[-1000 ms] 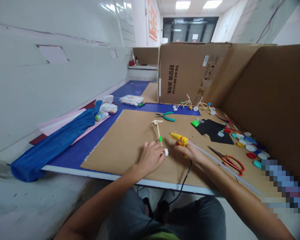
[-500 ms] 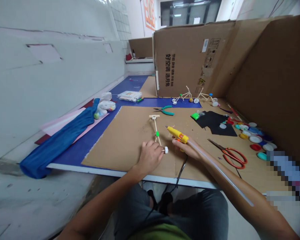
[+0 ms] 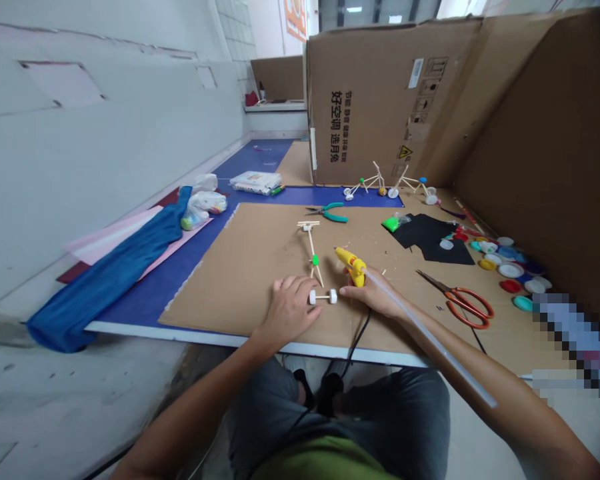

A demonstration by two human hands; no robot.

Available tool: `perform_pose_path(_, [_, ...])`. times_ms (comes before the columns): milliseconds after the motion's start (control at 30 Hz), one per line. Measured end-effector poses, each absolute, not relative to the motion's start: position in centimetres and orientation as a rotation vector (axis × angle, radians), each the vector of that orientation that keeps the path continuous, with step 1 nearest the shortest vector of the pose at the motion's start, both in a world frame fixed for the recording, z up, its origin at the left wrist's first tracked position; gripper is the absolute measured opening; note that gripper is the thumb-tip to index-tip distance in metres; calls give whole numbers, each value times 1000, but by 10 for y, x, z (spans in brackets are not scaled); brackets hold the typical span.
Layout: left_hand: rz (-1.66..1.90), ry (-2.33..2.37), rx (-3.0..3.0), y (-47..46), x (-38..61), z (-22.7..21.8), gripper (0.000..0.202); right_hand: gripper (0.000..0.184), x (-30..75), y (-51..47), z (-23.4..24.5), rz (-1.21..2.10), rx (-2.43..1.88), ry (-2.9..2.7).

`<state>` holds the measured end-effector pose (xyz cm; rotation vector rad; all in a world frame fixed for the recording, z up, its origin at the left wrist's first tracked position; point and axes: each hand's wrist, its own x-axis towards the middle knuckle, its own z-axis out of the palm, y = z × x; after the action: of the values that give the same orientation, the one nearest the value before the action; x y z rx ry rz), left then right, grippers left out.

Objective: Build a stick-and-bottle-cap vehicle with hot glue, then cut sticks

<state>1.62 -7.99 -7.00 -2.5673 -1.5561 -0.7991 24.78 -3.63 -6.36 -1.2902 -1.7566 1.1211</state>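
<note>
A crumpled, smooth blue cloth [image 3: 110, 273] lies at the left over flat pink sheets [image 3: 117, 230], with thin, wrinkled plastic bags [image 3: 210, 203] at its far end. Matte brown cardboard [image 3: 230, 273] covers the work area. On it, the left hand [image 3: 291, 303] bends its fingers at the left one of two thick white wheels on a slender pale axle [image 3: 323, 297]; I cannot tell whether they pinch it. Just beyond stands a stick frame [image 3: 311, 243]: one straight rod, a green lump, then two forked legs. The right hand [image 3: 373, 291] has its fingers wrapped around a yellow glue gun [image 3: 351, 263], whose translucent glue stick [image 3: 450, 363] trails over the forearm. Orange-handled scissors [image 3: 450, 293] and round caps [image 3: 511, 270] lie further right.

The cardboard's left edge is ragged and pale; bare surface spreads from there to the left hand. A straight white strip edges the table [image 3: 160, 332] in front. Between the wrapped hand and the scissors runs a narrower bare stretch.

Half a second ago the left hand hid the left wheel and most of the axle; now both wheels show. The gun's handle, too, shows more clearly.
</note>
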Motion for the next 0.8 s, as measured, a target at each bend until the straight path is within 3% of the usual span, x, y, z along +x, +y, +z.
perform_pose_path(167, [-769, -1660, -2600, -82, 8, -75, 35, 40, 246, -40, -64, 1195, -1287, -1704])
perform_pose_path(400, [-817, -1696, -2672, -81, 4, -82, 23, 18, 244, -43, -54, 1215, -1263, -1844])
perform_pose_path(600, [-980, -1675, -2620, -82, 4, -80, 20, 36, 242, -44, -58, 1287, -1222, -1780])
perform_pose_path(800, [-1056, -1694, -2594, -82, 6, -81, 24, 32, 240, -48, -53, 1213, -1181, -1886])
